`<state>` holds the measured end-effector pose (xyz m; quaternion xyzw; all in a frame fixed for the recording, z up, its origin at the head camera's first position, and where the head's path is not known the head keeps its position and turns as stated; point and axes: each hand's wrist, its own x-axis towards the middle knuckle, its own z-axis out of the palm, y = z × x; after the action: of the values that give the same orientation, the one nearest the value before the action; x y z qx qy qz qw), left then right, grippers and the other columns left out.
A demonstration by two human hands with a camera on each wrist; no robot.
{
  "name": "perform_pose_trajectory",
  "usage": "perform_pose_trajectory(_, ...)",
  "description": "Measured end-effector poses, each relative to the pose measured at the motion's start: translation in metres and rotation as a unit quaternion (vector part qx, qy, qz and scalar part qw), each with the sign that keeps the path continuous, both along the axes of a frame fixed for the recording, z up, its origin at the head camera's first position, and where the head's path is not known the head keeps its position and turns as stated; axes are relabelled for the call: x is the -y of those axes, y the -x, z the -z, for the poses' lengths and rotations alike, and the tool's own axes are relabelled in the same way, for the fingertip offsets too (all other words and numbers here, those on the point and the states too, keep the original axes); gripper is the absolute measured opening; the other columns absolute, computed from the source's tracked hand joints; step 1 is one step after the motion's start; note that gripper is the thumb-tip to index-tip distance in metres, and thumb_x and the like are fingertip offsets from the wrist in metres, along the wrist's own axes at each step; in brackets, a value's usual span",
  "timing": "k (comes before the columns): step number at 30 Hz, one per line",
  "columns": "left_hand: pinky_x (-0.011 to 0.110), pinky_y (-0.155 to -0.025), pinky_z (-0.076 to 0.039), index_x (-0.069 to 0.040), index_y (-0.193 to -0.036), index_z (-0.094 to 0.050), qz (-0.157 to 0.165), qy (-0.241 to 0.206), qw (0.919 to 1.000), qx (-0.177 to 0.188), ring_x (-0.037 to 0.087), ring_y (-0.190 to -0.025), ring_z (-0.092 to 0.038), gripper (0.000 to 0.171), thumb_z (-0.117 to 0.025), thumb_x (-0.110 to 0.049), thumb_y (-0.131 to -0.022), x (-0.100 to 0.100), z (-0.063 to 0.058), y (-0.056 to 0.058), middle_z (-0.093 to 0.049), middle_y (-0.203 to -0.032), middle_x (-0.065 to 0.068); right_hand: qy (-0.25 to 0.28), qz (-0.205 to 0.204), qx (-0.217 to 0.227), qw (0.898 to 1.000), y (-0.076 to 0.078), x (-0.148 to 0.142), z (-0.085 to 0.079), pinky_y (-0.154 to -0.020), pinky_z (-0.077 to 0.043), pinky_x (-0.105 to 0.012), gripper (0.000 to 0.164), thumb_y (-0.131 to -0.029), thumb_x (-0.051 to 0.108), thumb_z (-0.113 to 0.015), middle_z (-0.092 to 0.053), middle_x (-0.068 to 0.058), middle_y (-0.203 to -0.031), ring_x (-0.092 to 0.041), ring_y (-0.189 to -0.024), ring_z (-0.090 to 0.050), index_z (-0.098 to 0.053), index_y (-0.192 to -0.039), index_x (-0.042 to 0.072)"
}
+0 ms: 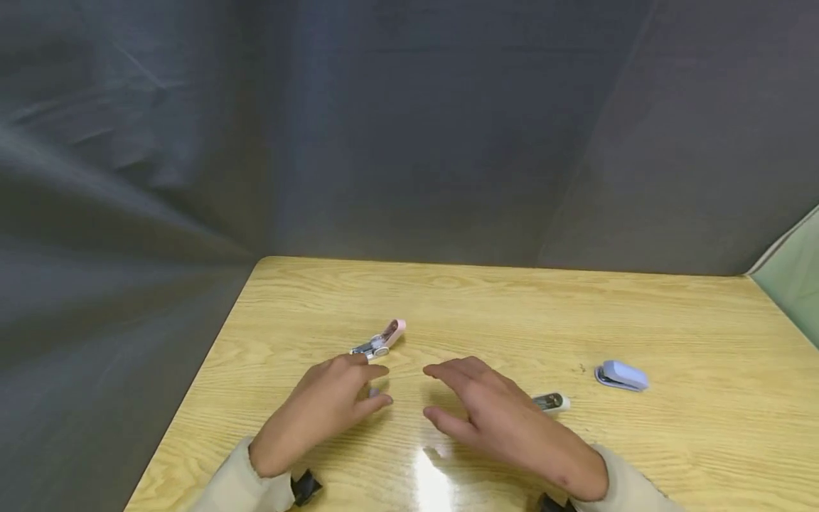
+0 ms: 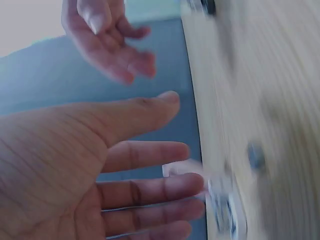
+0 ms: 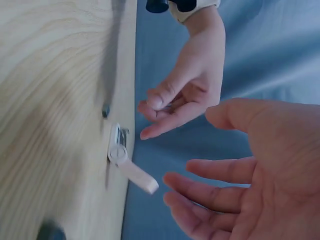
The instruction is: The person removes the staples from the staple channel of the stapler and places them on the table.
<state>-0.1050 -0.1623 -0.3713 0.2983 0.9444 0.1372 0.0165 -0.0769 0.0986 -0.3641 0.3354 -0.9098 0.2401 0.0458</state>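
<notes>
Both hands hover over the table with their fingers spread and nothing in them. My left hand [image 1: 323,409] is nearest to a pink and white stapler [image 1: 381,341], whose top is swung open at a round hinge. In the right wrist view the stapler [image 3: 120,150] lies beyond the fingertips. A small grey block [image 1: 374,392], perhaps a strip of staples, shows between the left thumb and index finger but lies on the table below them. My right hand [image 1: 495,409] partly hides a white piece with a dark inset [image 1: 552,402].
A light-blue stapler [image 1: 622,375] lies farther right on the wooden table [image 1: 512,313]. Small dark bits [image 1: 583,368] lie to its left. Dark sheeting [image 1: 435,142] rises along the back and left table edges.
</notes>
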Motion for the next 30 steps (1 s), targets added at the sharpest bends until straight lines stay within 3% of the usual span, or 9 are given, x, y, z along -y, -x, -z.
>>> perform_pose_trajectory(3,0.026,-0.062,-0.050,-0.011,-0.123,-0.075,0.055,0.005,0.9984,-0.013,0.007,-0.074,-0.057,0.041,-0.078,-0.039,-0.093,-0.019,-0.002,-0.005,-0.067,-0.099,0.001,0.002,0.021,-0.035,0.999,-0.011,-0.022,-0.003,-0.089,-0.055,-0.042,0.047,-0.098,0.036,-0.073,-0.062,-0.001,-0.132,-0.019,-0.121,-0.059,-0.063,-0.137,0.012)
perform_pose_trajectory(6,0.029,-0.077,-0.054,-0.014,-0.134,-0.070,0.096,0.018,0.9951,-0.014,0.011,-0.096,-0.063,0.049,-0.074,-0.043,-0.095,-0.037,-0.004,-0.009,-0.068,-0.115,0.001,-0.008,0.043,-0.069,0.997,-0.023,-0.048,-0.007,-0.088,-0.055,-0.042,0.051,-0.094,0.035,-0.077,-0.058,0.003,-0.136,-0.017,-0.123,-0.056,-0.061,-0.139,0.017)
perform_pose_trajectory(10,0.035,-0.096,-0.051,-0.016,-0.146,-0.060,0.141,0.024,0.9896,-0.015,0.018,-0.122,-0.059,0.058,-0.070,-0.046,-0.097,-0.058,-0.004,-0.011,-0.063,-0.134,0.004,-0.023,0.071,-0.108,0.991,-0.038,-0.080,-0.009,-0.087,-0.054,-0.043,0.060,-0.088,0.033,-0.083,-0.056,0.004,-0.138,-0.018,-0.122,-0.056,-0.059,-0.141,0.019)
perform_pose_trajectory(12,0.037,-0.101,-0.048,-0.016,-0.149,-0.056,0.158,0.021,0.9868,-0.028,0.019,-0.128,-0.056,0.061,-0.069,-0.047,-0.098,-0.065,-0.003,-0.011,-0.060,-0.139,0.005,-0.025,0.083,-0.114,0.990,-0.043,-0.093,-0.008,-0.091,-0.052,-0.035,0.063,-0.086,0.032,-0.085,-0.055,0.005,-0.139,-0.018,-0.122,-0.056,-0.059,-0.142,0.020)
perform_pose_trajectory(16,0.039,-0.105,-0.045,-0.017,-0.154,-0.049,0.185,0.007,0.9810,-0.060,0.019,-0.134,-0.052,0.066,-0.065,-0.050,-0.100,-0.078,0.000,-0.010,-0.056,-0.145,0.006,-0.024,0.100,-0.112,0.988,-0.049,-0.114,-0.002,-0.105,-0.031,-0.014,0.065,-0.085,0.033,-0.086,-0.053,0.003,-0.141,-0.021,-0.124,-0.053,-0.058,-0.143,0.019)
perform_pose_trajectory(19,0.037,-0.106,-0.045,-0.017,-0.157,-0.045,0.198,-0.005,0.9775,-0.073,0.018,-0.135,-0.051,0.068,-0.062,-0.053,-0.101,-0.087,0.002,-0.007,-0.055,-0.146,0.004,-0.013,0.099,-0.115,0.988,-0.050,-0.126,0.004,-0.108,-0.017,-0.008,0.067,-0.086,0.033,-0.086,-0.052,-0.001,-0.142,-0.025,-0.128,-0.048,-0.057,-0.143,0.016)
perform_pose_trajectory(25,0.036,-0.107,-0.044,-0.017,-0.158,-0.042,0.215,-0.015,0.9742,-0.066,0.016,-0.134,-0.051,0.071,-0.057,-0.057,-0.101,-0.105,0.002,0.004,-0.054,-0.147,0.003,0.007,0.102,-0.128,0.986,-0.050,-0.143,0.011,-0.110,-0.017,-0.010,0.067,-0.091,0.041,-0.080,-0.050,-0.008,-0.144,-0.028,-0.130,-0.046,-0.055,-0.146,0.012)
perform_pose_trajectory(30,0.030,-0.102,-0.046,-0.014,-0.154,-0.049,0.231,-0.016,0.9715,-0.053,0.014,-0.124,-0.058,0.064,-0.058,-0.052,-0.103,-0.123,-0.002,0.020,-0.058,-0.142,0.003,0.017,0.106,-0.136,0.985,-0.046,-0.152,0.009,-0.108,-0.020,-0.010,0.062,-0.098,0.045,-0.069,-0.053,-0.009,-0.142,-0.031,-0.123,-0.051,-0.053,-0.148,0.011)
